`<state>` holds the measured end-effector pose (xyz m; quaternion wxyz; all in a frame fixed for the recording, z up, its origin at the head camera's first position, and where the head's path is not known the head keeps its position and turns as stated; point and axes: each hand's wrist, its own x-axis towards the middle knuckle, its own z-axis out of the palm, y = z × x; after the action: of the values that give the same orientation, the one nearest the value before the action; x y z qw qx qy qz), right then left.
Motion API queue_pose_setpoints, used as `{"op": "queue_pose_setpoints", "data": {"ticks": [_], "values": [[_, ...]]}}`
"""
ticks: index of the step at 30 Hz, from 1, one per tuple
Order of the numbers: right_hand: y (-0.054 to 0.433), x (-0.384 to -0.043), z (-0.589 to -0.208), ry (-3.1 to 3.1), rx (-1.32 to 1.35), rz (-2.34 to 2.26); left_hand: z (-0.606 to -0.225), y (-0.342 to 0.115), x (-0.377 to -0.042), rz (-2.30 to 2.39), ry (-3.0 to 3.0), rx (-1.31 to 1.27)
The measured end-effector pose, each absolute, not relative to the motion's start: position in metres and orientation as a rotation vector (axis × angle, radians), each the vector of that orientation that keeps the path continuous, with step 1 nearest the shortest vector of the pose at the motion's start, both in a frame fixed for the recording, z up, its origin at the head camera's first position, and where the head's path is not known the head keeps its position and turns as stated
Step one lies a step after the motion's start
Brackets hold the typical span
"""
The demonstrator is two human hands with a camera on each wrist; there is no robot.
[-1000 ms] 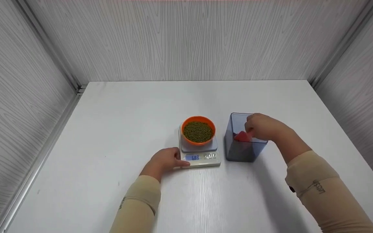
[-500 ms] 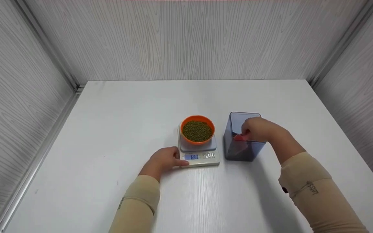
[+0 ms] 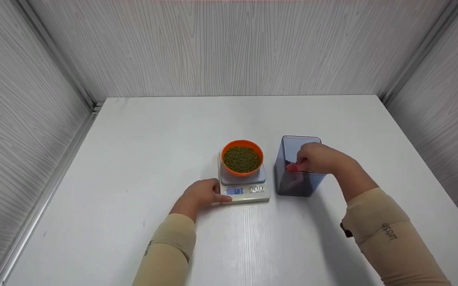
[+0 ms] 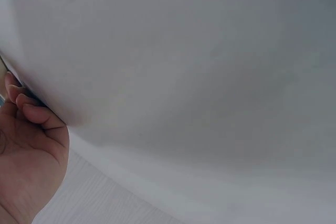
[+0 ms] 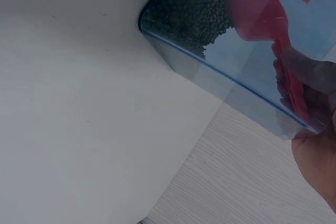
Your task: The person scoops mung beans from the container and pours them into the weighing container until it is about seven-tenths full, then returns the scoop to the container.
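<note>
My right hand (image 3: pixel 318 158) pinches the handle of a red scoop (image 5: pixel 257 9) inside a tall, see-through bluish container (image 3: pixel 282 178). The scoop's blade points down at the green beans (image 5: pixel 189 11) in the bottom of that container, as the right wrist view shows through the wall. My left hand (image 3: pixel 203 193) holds the left front corner of a white kitchen scale (image 3: pixel 261 194), thumb along its front edge and fingers bent at its side. On the scale's platform stands an orange bowl (image 3: pixel 226 167) filled with mung beans (image 3: pixel 241 159). The lit display reads about 683.
The container stands just right of the scale on a white table (image 3: pixel 153 139). Grey wood-grain panels (image 3: pixel 229 47) enclose the table at the back and both sides.
My right hand has moved down and slightly left, so the scoop sits lower in the container. The left hand stays on the scale, and the display reading has not changed.
</note>
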<state>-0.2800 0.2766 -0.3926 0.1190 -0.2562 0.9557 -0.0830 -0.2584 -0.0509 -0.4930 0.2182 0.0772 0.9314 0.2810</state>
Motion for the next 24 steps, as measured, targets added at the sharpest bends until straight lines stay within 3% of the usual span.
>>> {"op": "queue_pose_setpoints", "data": {"ticks": [8,24], "values": [[0.280,-0.278,-0.385,2.791,-0.839,-0.305,-0.495,-0.051,-0.259,0.758,2.598,0.227],[0.301,-0.271,-0.370,2.822,-0.689,-0.478,-0.494,-0.050,-0.258,0.740,2.596,0.212]]}}
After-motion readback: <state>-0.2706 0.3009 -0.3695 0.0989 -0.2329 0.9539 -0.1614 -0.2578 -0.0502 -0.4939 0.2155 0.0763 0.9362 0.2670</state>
